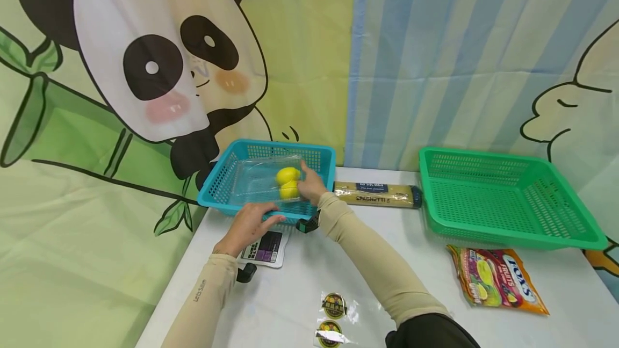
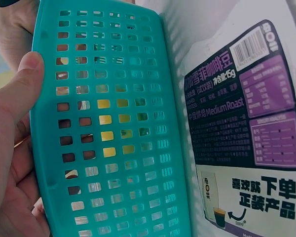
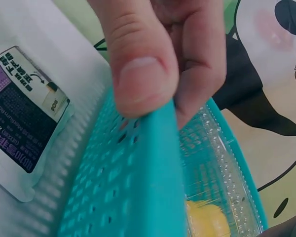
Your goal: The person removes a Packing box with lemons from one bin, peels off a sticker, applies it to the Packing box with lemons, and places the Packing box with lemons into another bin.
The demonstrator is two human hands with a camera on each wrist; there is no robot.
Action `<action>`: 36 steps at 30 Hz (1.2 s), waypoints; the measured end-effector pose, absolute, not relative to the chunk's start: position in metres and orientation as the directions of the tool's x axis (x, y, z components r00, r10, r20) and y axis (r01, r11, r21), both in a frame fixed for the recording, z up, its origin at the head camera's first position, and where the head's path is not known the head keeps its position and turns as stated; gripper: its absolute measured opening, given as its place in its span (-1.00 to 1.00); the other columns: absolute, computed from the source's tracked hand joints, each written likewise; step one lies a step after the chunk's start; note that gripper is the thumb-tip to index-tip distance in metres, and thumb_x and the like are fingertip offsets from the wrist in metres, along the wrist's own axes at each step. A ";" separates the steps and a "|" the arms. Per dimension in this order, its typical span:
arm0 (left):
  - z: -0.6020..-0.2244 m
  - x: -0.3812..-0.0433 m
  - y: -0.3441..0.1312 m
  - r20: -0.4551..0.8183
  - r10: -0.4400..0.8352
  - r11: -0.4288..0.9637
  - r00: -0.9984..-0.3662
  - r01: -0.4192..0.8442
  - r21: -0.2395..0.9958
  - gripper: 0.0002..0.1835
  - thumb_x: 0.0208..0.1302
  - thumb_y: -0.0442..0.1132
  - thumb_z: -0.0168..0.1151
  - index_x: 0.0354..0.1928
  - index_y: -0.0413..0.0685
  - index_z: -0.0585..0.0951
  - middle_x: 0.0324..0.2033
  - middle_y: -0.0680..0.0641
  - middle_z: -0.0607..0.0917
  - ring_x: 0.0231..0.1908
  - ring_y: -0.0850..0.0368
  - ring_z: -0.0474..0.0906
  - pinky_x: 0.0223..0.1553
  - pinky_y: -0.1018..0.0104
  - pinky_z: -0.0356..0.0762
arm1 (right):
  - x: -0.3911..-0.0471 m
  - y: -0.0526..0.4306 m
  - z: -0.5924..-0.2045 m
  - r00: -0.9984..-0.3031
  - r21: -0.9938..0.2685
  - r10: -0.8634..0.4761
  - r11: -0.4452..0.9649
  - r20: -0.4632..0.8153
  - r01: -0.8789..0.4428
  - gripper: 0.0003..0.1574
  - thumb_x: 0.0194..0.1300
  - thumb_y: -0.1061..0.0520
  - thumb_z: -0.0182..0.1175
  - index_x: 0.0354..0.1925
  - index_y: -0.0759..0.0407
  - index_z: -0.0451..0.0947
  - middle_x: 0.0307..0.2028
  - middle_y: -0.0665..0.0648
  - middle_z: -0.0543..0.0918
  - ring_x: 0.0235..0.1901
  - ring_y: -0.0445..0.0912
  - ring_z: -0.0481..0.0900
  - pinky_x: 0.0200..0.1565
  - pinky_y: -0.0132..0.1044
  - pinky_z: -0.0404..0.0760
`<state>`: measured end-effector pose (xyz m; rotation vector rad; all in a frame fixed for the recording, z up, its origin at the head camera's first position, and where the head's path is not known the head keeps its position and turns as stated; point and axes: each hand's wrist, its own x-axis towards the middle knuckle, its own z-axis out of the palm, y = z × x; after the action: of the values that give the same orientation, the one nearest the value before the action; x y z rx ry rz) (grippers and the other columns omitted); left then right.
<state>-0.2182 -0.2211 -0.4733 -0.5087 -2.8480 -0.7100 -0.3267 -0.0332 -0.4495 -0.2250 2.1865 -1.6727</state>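
In the head view, a clear plastic box (image 1: 253, 179) with two yellow lemons (image 1: 288, 175) sits inside a blue perforated basket (image 1: 217, 189). My left hand (image 1: 249, 227) grips the basket's near rim, thumb outside and fingers reaching over; the left wrist view shows this thumb (image 2: 27, 74) against the rim. My right hand (image 1: 313, 186) reaches into the basket and holds the box's right end beside the lemons, its lower fingers hidden. A white coffee pouch (image 1: 266, 248) with a black and purple label lies in front of the basket, below my left hand.
A spaghetti packet (image 1: 377, 195) lies between the blue basket and a green basket (image 1: 483, 235) at right. In front of the green basket is a Fox's candy bag (image 1: 500, 281). Clear film with round stickers (image 1: 333, 305) lies near the front. A printed curtain (image 1: 387, 69) hangs behind.
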 end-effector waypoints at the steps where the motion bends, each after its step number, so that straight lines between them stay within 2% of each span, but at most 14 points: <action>1: -0.474 -0.218 -0.221 0.235 0.287 0.830 -0.929 0.364 0.423 -0.68 0.37 0.10 0.27 -0.05 0.07 0.74 -0.16 0.01 0.82 -0.13 0.02 0.74 0.12 -0.11 0.58 | -0.326 -0.032 -0.449 -0.916 -0.957 -0.349 0.270 -0.199 0.105 -0.07 0.54 0.33 -0.11 0.64 -0.17 -0.20 0.62 0.23 -0.06 -0.71 -0.20 0.22 -0.53 -0.26 0.48; 8: -0.474 -0.216 -0.218 0.223 0.291 0.826 -0.930 0.362 0.431 -0.69 0.38 0.08 0.27 -0.05 0.06 0.74 -0.16 0.01 0.81 -0.13 0.03 0.74 0.14 -0.10 0.58 | -0.325 -0.025 -0.439 -0.909 -0.959 -0.362 0.260 -0.206 0.114 -0.06 0.54 0.35 -0.16 0.64 -0.23 -0.24 0.63 0.14 -0.10 -0.74 -0.19 0.19 -0.57 -0.26 0.35; 14: -0.474 -0.215 -0.217 0.200 0.284 0.832 -0.938 0.345 0.435 -0.65 0.39 0.10 0.26 -0.01 0.04 0.74 -0.11 -0.02 0.81 -0.07 -0.02 0.72 0.22 -0.16 0.49 | -0.324 -0.016 -0.422 -0.913 -0.963 -0.367 0.256 -0.178 0.086 -0.09 0.56 0.34 -0.20 0.64 -0.20 -0.27 0.64 0.05 -0.14 -0.76 -0.18 0.15 -0.58 -0.30 0.40; 20: -0.473 -0.216 -0.218 0.192 0.284 0.835 -0.939 0.341 0.433 -0.62 0.39 0.11 0.24 0.02 0.03 0.73 -0.09 -0.03 0.80 -0.07 -0.02 0.72 0.18 -0.15 0.53 | -0.320 -0.002 -0.394 -0.907 -0.968 -0.395 0.247 -0.148 0.050 -0.13 0.59 0.31 -0.26 0.64 -0.21 -0.28 0.64 0.01 -0.18 -0.77 -0.18 0.08 -0.59 -0.29 0.35; 25: -0.473 -0.217 -0.218 0.197 0.296 0.835 -0.935 0.353 0.423 -0.62 0.41 0.12 0.22 0.04 0.05 0.72 -0.09 -0.03 0.80 -0.10 -0.01 0.73 0.10 -0.08 0.60 | -0.317 0.015 -0.370 -0.916 -0.966 -0.374 0.254 -0.146 0.050 -0.12 0.58 0.29 -0.22 0.62 -0.33 -0.22 0.64 0.07 -0.19 -0.77 -0.21 0.12 -0.53 -0.30 0.45; 28: -0.472 -0.217 -0.219 0.193 0.296 0.836 -0.936 0.351 0.421 -0.61 0.42 0.13 0.21 0.06 0.05 0.72 -0.07 -0.03 0.80 -0.08 -0.02 0.73 0.10 -0.09 0.60 | -0.316 0.027 -0.358 -0.925 -0.964 -0.357 0.262 -0.133 0.037 -0.11 0.57 0.29 -0.19 0.62 -0.32 -0.22 0.64 0.06 -0.19 -0.75 -0.23 0.14 -0.48 -0.32 0.53; 32: -0.473 -0.217 -0.221 0.195 0.290 0.833 -0.937 0.347 0.430 -0.59 0.42 0.11 0.22 0.08 0.01 0.72 -0.05 -0.06 0.79 -0.04 -0.06 0.72 0.14 -0.12 0.57 | -0.312 0.046 -0.343 -0.929 -0.967 -0.356 0.256 -0.100 0.006 -0.09 0.56 0.30 -0.20 0.63 -0.29 -0.25 0.64 0.03 -0.23 -0.75 -0.22 0.13 -0.50 -0.35 0.52; 36: -0.473 -0.217 -0.223 0.216 0.291 0.833 -0.932 0.358 0.423 -0.60 0.41 0.10 0.23 0.06 0.00 0.72 -0.07 -0.07 0.80 -0.06 -0.07 0.72 0.08 -0.10 0.61 | -0.306 0.068 -0.329 -0.938 -0.968 -0.333 0.251 -0.094 0.008 -0.08 0.55 0.31 -0.20 0.62 -0.33 -0.25 0.64 0.02 -0.25 -0.73 -0.20 0.11 -0.47 -0.36 0.53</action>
<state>-0.2170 -0.2226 -0.4732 -0.5109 -2.8698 -0.7040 -0.3060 0.0677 -0.3292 -0.3016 2.2465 -1.7416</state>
